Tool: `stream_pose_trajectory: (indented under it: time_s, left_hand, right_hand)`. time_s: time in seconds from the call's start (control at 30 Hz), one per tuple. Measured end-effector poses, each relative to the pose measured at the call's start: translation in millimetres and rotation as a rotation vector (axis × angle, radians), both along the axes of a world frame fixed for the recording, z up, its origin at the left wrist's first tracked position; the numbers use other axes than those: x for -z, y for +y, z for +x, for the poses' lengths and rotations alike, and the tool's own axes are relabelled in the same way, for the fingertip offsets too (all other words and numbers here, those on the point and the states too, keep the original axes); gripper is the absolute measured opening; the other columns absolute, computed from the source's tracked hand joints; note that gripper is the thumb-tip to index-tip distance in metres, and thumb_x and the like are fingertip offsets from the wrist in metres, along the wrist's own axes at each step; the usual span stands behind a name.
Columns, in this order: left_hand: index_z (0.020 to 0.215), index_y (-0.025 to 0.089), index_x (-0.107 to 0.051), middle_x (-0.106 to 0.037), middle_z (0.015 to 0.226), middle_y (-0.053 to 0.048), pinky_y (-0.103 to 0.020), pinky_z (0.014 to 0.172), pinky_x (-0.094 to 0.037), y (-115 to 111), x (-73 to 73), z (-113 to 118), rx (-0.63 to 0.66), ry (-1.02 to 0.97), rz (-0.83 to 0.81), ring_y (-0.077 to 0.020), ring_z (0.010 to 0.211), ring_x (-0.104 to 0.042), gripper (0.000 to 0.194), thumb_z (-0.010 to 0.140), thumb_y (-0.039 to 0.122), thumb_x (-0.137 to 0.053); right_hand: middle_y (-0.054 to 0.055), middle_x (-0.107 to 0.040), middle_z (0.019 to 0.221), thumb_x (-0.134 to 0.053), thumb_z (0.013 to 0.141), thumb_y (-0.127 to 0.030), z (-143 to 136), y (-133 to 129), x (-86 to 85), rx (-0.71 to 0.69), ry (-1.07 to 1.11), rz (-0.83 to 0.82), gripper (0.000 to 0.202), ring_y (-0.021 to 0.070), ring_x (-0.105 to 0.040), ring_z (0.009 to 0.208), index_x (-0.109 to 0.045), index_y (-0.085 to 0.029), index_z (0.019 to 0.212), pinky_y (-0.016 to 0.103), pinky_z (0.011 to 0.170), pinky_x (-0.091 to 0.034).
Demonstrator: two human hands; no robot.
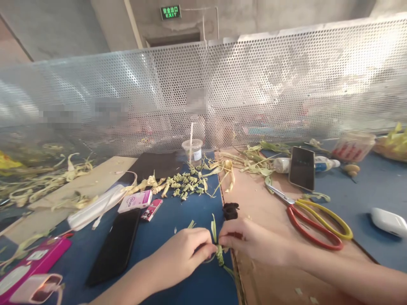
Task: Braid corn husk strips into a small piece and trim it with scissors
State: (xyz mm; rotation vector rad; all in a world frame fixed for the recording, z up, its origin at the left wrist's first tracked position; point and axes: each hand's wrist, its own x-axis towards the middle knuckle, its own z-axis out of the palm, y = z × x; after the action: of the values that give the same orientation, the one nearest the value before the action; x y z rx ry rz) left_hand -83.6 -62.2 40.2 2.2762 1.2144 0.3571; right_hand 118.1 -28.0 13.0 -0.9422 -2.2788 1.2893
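Note:
My left hand and my right hand meet low in the middle of the view, over the edge between the blue surface and the cardboard. Both have their fingers pinched on a small green plaited plant piece, one from each side. A leaf sticks up from it between the hands, and a thin strand trails down to the right. Just above my right hand lies a black bundle. Several similar green plaited pieces are heaped farther back on the blue surface.
Scissors with red and yellow handles lie on the cardboard at right. A phone leans on a bottle. At left are a black phone, a magenta box and a white power strip. A cup stands behind.

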Motion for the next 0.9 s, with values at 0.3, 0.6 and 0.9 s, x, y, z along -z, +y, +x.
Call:
stream_pose_trajectory:
  time_s: [0.3, 0.6, 0.9]
  left_hand:
    - [0.068, 0.019, -0.045, -0.048, 0.065, 0.005, -0.018, 0.054, -0.033, 2, 9.7, -4, 0.041, 0.005, -0.063, -0.0085, 0.058, -0.043, 0.017, 0.084, 0.016, -0.044]
    - [0.061, 0.018, -0.035, -0.039, 0.059, 0.006, -0.019, 0.053, -0.028, 1, 15.9, -6, 0.038, 0.001, -0.116, -0.0072, 0.054, -0.036, 0.022, 0.082, 0.017, -0.042]
    - [0.068, 0.019, -0.047, -0.048, 0.063, 0.005, -0.021, 0.054, -0.031, 0, 9.3, -9, -0.158, -0.113, -0.266, -0.009, 0.057, -0.041, 0.023, 0.085, 0.033, -0.042]
  right_hand:
    - [0.001, -0.055, 0.075, -0.04, 0.089, -0.015, 0, -6, 6.5, -0.1, -0.043, 0.414, 0.022, 0.012, -0.047, 0.074, -0.056, -0.018, 0.074, 0.025, 0.069, -0.037]
    - [0.001, -0.051, 0.066, -0.041, 0.083, -0.01, -3, -10, 10.9, -0.058, -0.045, 0.523, 0.022, 0.0129, -0.038, 0.069, -0.051, -0.016, 0.064, 0.028, 0.063, -0.032]
    - [0.003, -0.055, 0.072, -0.038, 0.089, -0.015, -2, -9, 9.3, -0.031, -0.015, 0.538, 0.023, 0.0143, -0.041, 0.071, -0.054, -0.017, 0.072, 0.03, 0.066, -0.034]
